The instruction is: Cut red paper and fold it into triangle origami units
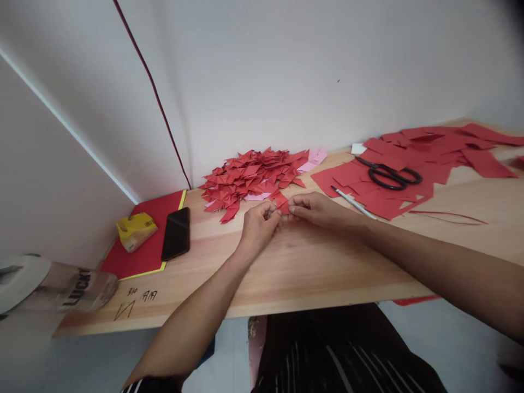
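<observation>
Both of my hands meet over the middle of the wooden table, pinching one small piece of folded red paper (pixel 282 203) between them. My left hand (pixel 260 221) grips its left and lower side with thumb and fingers. On the right side, my right hand (pixel 309 208) has its thumb and forefinger closed on the edge. Just behind the hands lies a heap of folded red paper pieces (pixel 249 174), with a few pink ones among them. The exact folds of the held piece are too small to make out.
Black-handled scissors (pixel 388 174) and a white pen (pixel 354 202) lie by cut red paper sheets (pixel 429 150) on the right. At left are a black phone (pixel 176 233), a yellow packet (pixel 136 231), a red folder (pixel 135 262) and a clear bottle (pixel 77 286). A wall (pixel 286 71) stands behind.
</observation>
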Demonstrator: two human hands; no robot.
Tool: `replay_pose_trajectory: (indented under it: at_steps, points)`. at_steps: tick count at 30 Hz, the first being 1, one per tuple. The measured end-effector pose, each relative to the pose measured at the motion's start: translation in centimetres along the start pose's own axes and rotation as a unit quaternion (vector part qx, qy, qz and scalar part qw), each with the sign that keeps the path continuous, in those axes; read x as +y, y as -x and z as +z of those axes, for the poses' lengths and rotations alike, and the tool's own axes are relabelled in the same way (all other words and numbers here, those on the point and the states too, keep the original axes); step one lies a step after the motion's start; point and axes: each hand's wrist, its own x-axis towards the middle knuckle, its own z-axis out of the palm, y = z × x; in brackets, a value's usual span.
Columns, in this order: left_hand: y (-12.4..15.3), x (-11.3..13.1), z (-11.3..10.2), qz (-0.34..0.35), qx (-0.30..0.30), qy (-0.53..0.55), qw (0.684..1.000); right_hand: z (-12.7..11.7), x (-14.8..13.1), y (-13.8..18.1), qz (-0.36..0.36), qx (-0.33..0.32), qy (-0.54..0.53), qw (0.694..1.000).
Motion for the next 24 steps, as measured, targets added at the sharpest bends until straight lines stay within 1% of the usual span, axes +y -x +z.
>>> replay_pose_trajectory:
  at_steps: [3, 6, 10, 14, 20, 24]
  points:
    - [0.0, 0.0, 0.0, 0.007, 0.008, -0.03, 0.999, 0.2, 0.2, -0.1, -0.001, 0.009, -0.012, 1.0]
    - [0.0, -0.1, 0.1, 0.003, 0.009, -0.034, 0.999, 0.5, 0.2, -0.2, 0.001, 0.022, -0.014, 1.0]
    - [-0.1, -0.1, 0.0, 0.01, 0.007, -0.013, 1.0, 0.4, 0.1, -0.2, -0.018, 0.002, -0.014, 1.0]
    - [-0.1, 0.2, -0.1, 0.015, 0.015, -0.001, 1.0, 0.3, 0.5, -0.2, -0.01, -0.026, -0.03, 0.999]
    - [-0.1, -0.1, 0.1, 0.016, 0.01, 0.018, 1.0, 0.4, 1.2, -0.4, -0.007, -0.012, -0.047, 0.999]
    - [-0.2, -0.5, -0.1, 0.001, -0.005, 0.044, 0.999, 0.3, 1.3, -0.4, -0.004, -0.03, -0.061, 0.998]
